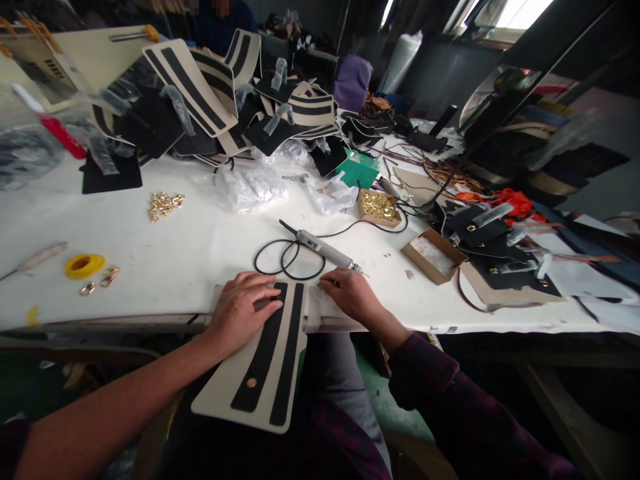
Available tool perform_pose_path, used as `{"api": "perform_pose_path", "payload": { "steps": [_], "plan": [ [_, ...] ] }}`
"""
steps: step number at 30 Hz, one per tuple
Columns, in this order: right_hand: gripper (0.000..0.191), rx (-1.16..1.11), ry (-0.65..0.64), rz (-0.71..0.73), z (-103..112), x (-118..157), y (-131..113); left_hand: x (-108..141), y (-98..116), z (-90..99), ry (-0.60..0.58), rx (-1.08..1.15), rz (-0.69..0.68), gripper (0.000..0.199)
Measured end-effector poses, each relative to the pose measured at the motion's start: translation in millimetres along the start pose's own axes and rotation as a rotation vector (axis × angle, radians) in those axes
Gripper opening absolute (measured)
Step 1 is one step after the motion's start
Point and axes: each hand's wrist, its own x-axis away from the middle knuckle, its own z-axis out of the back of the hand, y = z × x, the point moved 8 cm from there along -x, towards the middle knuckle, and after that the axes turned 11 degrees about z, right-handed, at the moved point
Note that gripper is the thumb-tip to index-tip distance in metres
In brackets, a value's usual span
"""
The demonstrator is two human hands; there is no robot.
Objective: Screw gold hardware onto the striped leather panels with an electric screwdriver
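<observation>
A beige panel (267, 373) with two black strips hangs partly over the table's front edge toward my lap. One strip carries a small round gold-coloured fitting (251, 383) near its lower end. Across the panel's upper part lies my left hand (245, 307), fingers stretched out and thumb resting on a black strip. To the right of the panel, just above the table edge, my right hand (347, 290) is closed in a pinch; what it holds, if anything, is too small to name. Right behind that hand is a grey screwdriver-like power tool (325, 248) with a black cable.
A box of gold-coloured small parts (380, 207) and a cardboard box (434, 255) stand to the right. Yellow tape (85, 266), metal clasps (87, 289) and an awl-like tool (37, 259) lie left. Striped panels (190, 87) pile up behind; a person (225, 27) is beyond.
</observation>
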Motion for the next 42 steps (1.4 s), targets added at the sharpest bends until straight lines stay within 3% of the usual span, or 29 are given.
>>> {"api": "perform_pose_path", "payload": {
  "steps": [8, 28, 32, 36, 39, 42],
  "plan": [
    [0.012, 0.03, 0.001, -0.106, -5, -3, 6, 1, -1, -0.6, 0.0, -0.008, -0.001, 0.015],
    [0.007, 0.131, -0.141, 0.011, -9, -6, 0, 2, 0, -0.8, 0.027, -0.004, -0.01, 0.011],
    [0.01, -0.064, -0.135, -0.008, -9, -2, -18, 2, -2, -2.5, 0.021, -0.005, -0.004, 0.011],
    [0.015, -0.326, -0.16, 0.03, -21, -8, -55, 2, -1, -2.0, 0.014, -0.016, -0.007, 0.014],
    [0.013, -0.33, -0.211, 0.107, -37, -19, -76, 2, 0, -1.6, 0.002, -0.034, -0.01, 0.015],
    [0.011, -0.256, -0.242, 0.119, -50, -29, -76, 1, 1, -1.9, -0.013, -0.04, -0.016, 0.016]
  ]
}}
